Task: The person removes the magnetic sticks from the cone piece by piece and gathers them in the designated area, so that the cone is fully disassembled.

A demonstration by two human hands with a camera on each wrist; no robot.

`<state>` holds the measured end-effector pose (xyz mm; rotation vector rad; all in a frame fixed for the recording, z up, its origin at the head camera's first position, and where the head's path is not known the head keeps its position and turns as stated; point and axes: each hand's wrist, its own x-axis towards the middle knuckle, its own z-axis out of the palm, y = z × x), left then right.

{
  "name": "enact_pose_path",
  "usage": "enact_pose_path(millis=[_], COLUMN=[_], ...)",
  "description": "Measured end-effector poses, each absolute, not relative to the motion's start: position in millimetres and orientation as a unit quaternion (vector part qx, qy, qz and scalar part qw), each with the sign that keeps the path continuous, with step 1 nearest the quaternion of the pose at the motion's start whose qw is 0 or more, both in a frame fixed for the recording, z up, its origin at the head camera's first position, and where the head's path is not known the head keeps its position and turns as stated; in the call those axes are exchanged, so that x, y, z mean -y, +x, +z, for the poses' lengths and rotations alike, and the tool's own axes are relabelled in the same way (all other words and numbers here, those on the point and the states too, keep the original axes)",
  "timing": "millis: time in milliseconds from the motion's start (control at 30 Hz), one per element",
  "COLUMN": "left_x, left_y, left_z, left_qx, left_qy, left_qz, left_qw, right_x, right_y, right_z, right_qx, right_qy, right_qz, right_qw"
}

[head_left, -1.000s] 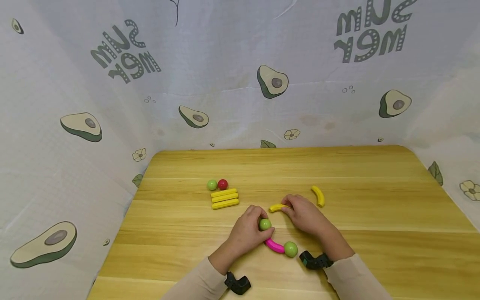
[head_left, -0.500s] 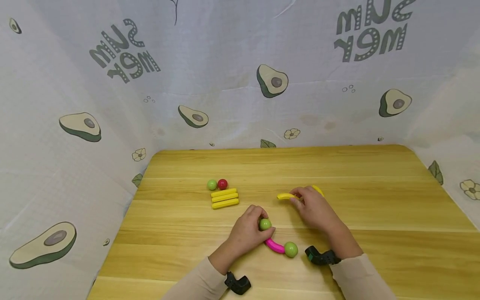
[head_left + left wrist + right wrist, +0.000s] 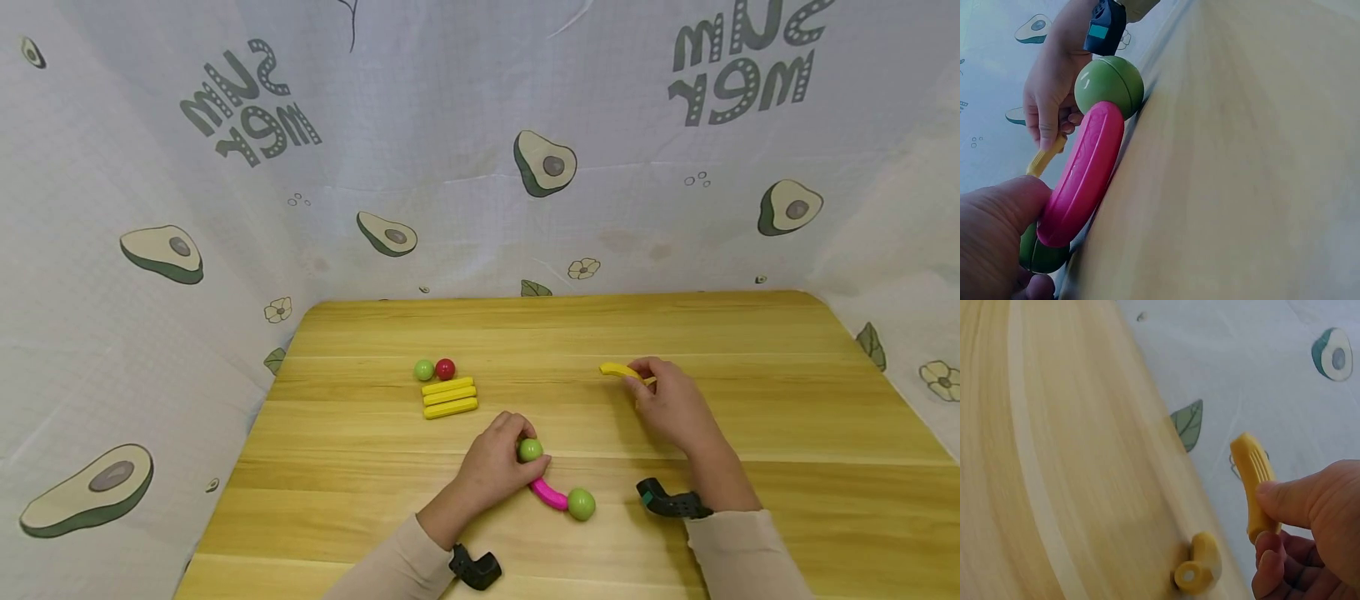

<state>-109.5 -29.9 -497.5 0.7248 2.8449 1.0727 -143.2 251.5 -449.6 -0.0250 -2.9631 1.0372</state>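
My left hand (image 3: 495, 467) grips a green ball (image 3: 530, 450) between thumb and fingers. A pink curved rod (image 3: 1088, 172) touches that ball, and a second green ball (image 3: 581, 504) sits at the rod's other end. Toward the right of the table, my right hand (image 3: 673, 407) pinches a yellow curved rod (image 3: 1254, 481) between thumb and fingers. Another yellow curved rod (image 3: 1204, 565), with a pale disc in its end, lies on the table below the held one. In the head view, that lying rod is mostly hidden behind my right hand.
Several pieces are grouped at the back left of the wooden table (image 3: 360, 467): a small green ball (image 3: 424, 370), a red ball (image 3: 446, 369) and three straight yellow rods (image 3: 450, 397). A printed curtain (image 3: 450, 200) hangs around the table's back and sides.
My right hand has carried the yellow curved rod right and farther back, over to the other yellow curved rod. My left hand stays put; the nearer green ball has shifted very slightly.
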Motion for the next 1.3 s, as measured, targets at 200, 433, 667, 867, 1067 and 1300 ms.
enact_pose_path(millis=[200, 433, 667, 867, 1067, 1300], left_x=[29.5, 29.6, 30.1, 30.2, 30.3, 30.4], left_y=[-109.5, -110.2, -110.8, -111.2, -110.5, -110.1], left_z=[-497.2, -497.2, -497.6, -498.2, -498.0, -497.9], left_qx=[-0.911, -0.910, -0.908, -0.908, -0.907, -0.907], left_qy=[0.232, 0.233, 0.235, 0.234, 0.235, 0.237], left_qz=[0.341, 0.343, 0.346, 0.348, 0.348, 0.348], left_qw=[0.007, 0.011, 0.012, 0.010, 0.014, 0.015], right_x=[-264.7, -276.6, -287.7, -293.4, -293.1, -291.4], right_y=[-144.3, -142.7, -142.6, -142.0, -142.8, -143.2], right_z=[-450.1, -450.2, -452.0, -454.4, -456.7, -457.7], right_qx=[0.942, 0.940, 0.934, 0.915, 0.913, 0.920], right_qy=[-0.034, -0.073, -0.106, -0.131, -0.131, -0.124], right_qz=[0.332, 0.332, 0.339, 0.376, 0.371, 0.352], right_qw=[0.008, -0.015, -0.033, -0.070, -0.104, -0.120])
